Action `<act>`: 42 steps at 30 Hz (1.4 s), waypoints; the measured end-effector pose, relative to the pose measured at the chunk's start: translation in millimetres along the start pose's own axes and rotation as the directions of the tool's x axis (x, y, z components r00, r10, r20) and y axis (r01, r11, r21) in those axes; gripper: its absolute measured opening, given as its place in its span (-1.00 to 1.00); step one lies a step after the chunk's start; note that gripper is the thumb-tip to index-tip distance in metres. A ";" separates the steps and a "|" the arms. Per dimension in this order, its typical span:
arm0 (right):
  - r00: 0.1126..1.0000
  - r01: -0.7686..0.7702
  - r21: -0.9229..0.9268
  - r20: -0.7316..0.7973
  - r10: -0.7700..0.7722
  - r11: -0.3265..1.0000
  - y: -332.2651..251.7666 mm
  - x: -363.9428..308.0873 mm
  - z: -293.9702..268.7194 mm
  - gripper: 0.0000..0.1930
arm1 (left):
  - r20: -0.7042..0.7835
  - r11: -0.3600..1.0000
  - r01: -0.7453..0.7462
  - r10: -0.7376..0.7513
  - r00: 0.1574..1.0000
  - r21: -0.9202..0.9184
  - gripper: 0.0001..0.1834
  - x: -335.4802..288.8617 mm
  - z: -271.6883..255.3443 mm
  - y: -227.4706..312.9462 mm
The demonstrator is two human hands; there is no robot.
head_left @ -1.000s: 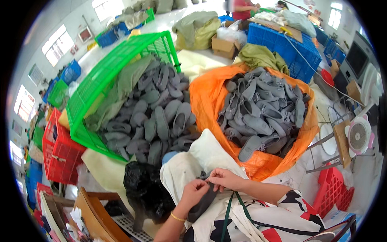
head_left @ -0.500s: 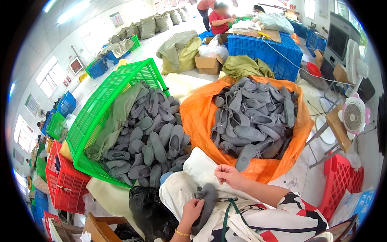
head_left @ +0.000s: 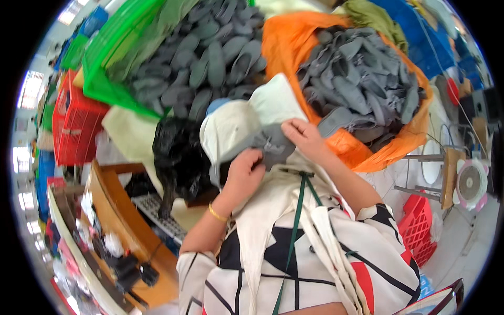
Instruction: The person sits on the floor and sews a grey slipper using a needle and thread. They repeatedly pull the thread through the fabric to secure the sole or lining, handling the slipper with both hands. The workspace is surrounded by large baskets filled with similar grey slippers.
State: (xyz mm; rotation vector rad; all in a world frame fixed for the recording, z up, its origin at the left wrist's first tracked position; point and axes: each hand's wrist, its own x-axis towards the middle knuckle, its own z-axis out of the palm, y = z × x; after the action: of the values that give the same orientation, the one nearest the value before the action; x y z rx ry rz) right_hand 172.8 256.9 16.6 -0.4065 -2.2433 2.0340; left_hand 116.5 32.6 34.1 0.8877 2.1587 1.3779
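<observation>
A grey slip-on shoe (head_left: 269, 146) with a small bow lies across my lap, over the off-white apron cloth (head_left: 229, 126). My left hand (head_left: 244, 172), with a yellow bracelet at the wrist, grips the near side of the shoe, its fingers curled in by the dark opening. At the shoe's right end, my right hand (head_left: 306, 137) takes hold with fingers bent over the edge. Beyond my knees, many similar grey shoes (head_left: 216, 64) spill from a tipped green crate (head_left: 96, 86). More grey shoes (head_left: 350, 86) fill an orange sack (head_left: 284, 39) to the right.
A black plastic bag (head_left: 176, 155) sits left of my legs, near a wooden desk or bench (head_left: 118, 210) with small items. Farther left stands a red crate (head_left: 79, 123). On the right are a small fan (head_left: 471, 181), a wooden stool (head_left: 452, 177) and a red basket (head_left: 417, 226).
The view has tipped downward. My right hand, raised off the shoe before, has come down onto it. The shoe has turned from pointing away to lying across my lap.
</observation>
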 end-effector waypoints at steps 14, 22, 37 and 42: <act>0.982 0.172 -0.217 -0.038 -0.185 0.961 -16.3 -7.5 23.0 -0.71 | 0.123 0.463 0.294 -0.363 0.924 -0.836 -0.78 1.2 4.0 -3.1; 0.997 -0.049 -0.036 0.063 0.051 0.998 -5.8 -3.3 24.8 -0.66 | 0.143 0.423 0.323 -0.404 0.903 -0.846 -0.85 -0.4 -5.9 -14.2; 0.975 -0.145 0.220 -0.132 0.177 0.965 6.4 2.8 -0.9 -0.61 | -0.149 0.980 -0.084 0.057 0.987 -0.181 -0.84 47.8 -21.8 0.1; 0.884 0.158 0.681 -0.421 0.205 0.715 11.5 30.6 -93.6 -0.59 | -0.237 0.994 -0.050 0.026 0.971 -0.094 -0.86 61.2 -37.5 -13.7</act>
State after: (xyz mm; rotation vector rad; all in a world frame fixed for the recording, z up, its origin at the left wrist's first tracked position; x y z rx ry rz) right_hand 167.5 355.8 12.2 -0.7389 -1.0665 2.2791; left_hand 45.2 48.1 36.2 0.7645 2.2306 1.6684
